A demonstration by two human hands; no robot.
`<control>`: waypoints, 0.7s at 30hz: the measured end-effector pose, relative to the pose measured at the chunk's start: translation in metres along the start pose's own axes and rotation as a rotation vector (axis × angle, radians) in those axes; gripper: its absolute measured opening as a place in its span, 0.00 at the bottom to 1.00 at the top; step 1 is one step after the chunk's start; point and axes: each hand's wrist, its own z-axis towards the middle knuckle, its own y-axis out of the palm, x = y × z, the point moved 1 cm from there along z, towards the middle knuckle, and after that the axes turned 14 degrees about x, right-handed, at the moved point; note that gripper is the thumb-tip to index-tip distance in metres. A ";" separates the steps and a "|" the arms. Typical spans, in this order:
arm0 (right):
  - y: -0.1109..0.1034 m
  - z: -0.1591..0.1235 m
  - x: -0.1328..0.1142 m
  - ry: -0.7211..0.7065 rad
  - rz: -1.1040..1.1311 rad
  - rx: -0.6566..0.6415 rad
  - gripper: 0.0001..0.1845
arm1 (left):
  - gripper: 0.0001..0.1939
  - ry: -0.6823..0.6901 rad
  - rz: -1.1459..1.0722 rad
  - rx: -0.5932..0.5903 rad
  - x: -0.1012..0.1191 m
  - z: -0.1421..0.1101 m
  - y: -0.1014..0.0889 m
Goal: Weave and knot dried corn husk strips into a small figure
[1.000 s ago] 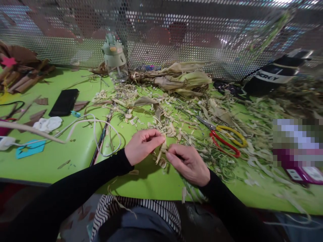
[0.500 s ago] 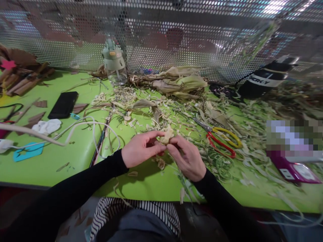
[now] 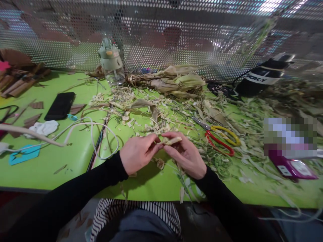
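Between both hands, just above the green table, is a small pale piece of dried corn husk (image 3: 174, 140), folded or rolled. My left hand (image 3: 140, 150) pinches its left end between thumb and fingertips. My right hand (image 3: 186, 154) is closed around the other side, thumb below and fingers behind, and partly hides it. Under the hands lies a small curled husk scrap (image 3: 160, 164). To the right rest scissors (image 3: 214, 132) with one yellow and one red handle, their blades pointing away to the left.
Dried corn husks (image 3: 174, 80) lie at the back, by a clear water bottle (image 3: 112, 64) and a perforated metal screen (image 3: 156, 43). Husk shavings cover much of the green table (image 3: 75, 161). At left are a black phone (image 3: 60, 106) and a white cable (image 3: 117, 141); a black bottle (image 3: 262, 77) leans at right.
The husk piece has turned from standing upright to lying sideways, pointing right. My right fingers have moved up behind it, and my left hand has rolled over it. The view has shifted slightly.
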 end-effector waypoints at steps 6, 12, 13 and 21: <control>0.004 -0.002 0.005 0.045 -0.012 -0.004 0.11 | 0.13 0.348 0.318 0.010 0.003 -0.003 0.000; 0.003 -0.003 0.004 0.143 0.045 -0.004 0.12 | 0.15 0.457 0.357 0.060 0.004 0.001 -0.009; 0.002 -0.003 0.003 0.162 0.063 -0.006 0.11 | 0.15 0.465 0.359 0.058 0.005 0.002 -0.009; 0.000 -0.003 -0.001 0.233 0.203 -0.004 0.11 | 0.13 0.518 0.365 0.094 0.008 0.000 -0.014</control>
